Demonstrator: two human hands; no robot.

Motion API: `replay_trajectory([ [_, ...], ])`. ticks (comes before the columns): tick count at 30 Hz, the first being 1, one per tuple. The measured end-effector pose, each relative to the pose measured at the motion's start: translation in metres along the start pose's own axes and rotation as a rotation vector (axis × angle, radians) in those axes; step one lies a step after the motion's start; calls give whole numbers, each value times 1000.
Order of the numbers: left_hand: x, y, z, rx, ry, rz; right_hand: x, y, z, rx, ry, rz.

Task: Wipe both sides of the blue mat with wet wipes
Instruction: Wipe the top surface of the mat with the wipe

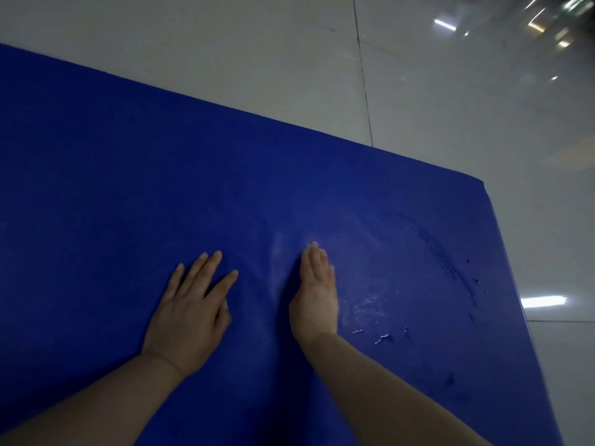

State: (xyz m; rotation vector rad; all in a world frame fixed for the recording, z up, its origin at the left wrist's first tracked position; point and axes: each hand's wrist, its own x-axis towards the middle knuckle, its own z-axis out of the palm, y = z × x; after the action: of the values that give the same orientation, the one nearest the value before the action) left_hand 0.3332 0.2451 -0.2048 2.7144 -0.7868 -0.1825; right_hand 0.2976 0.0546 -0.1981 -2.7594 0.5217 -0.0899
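Presently the blue mat (161, 188) is pressed flat by the left hand (190, 313), fingers spread, while the right hand (317, 297), fingers straight and together, seems mid-wipe at lower centre, no wipe being visible; the damp streaks (441, 252) at right suggest dry areas should be covered next.

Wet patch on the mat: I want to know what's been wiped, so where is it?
In the head view the wet patch lies on the blue mat right of the right hand, near its right edge.

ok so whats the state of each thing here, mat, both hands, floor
blue mat: spread flat on the floor, wet streaks and droplets near its right edge
left hand: flat on the mat, fingers straight and spread, holding nothing
right hand: on the mat, fingers straight and together; a wipe under it cannot be made out
tiled floor: glossy, reflecting lights
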Motion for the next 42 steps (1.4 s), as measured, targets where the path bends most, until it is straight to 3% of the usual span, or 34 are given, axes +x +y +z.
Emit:
replay_trajectory([
  [3, 0, -1, -1, -2, -5, 11, -23, -39, 13, 64, -27, -214],
  [6, 0, -3, -2, -24, -5, 16, -23, -24, 8, 20, -7, -215],
  [11, -2, -2, 0, -54, 12, 21, -33, 61, -37, -95, 35, 307],
  [13, 0, -3, 0, -58, 16, 17, -39, 51, -40, -62, 45, 373],
  [18, 1, -3, -3, -52, -11, 9, -68, -27, 8, 27, -79, -247],
  [19, 1, -3, -4, -51, -8, 12, -66, -21, 8, 31, -76, -260],
  [22, 2, -1, -2, -53, 5, 12, -53, 34, -14, -15, 83, 84],
  [25, 3, -1, 0, -52, 18, 15, -53, 48, -19, -14, 127, 378],
  [27, 3, 0, 0, -46, 16, 7, -62, 10, -7, -35, 149, 294],
  [30, 3, 0, -2, -46, 4, 2, -85, -24, 17, -25, 45, -78],
  [31, 2, -1, -2, -49, 6, 5, -85, -17, 15, -14, 5, -126],
  [33, 3, -1, -1, -46, 11, 9, -78, 19, -2, -19, 57, -30],
  [36, 4, -2, 1, -42, 17, 9, -79, 72, -24, -43, 142, 370],
  [38, 4, -1, 1, -41, 11, 9, -82, 54, -19, -37, 180, 456],
  [42, 4, -1, 0, -48, 6, 10, -107, -15, 15, 5, 62, -53],
])
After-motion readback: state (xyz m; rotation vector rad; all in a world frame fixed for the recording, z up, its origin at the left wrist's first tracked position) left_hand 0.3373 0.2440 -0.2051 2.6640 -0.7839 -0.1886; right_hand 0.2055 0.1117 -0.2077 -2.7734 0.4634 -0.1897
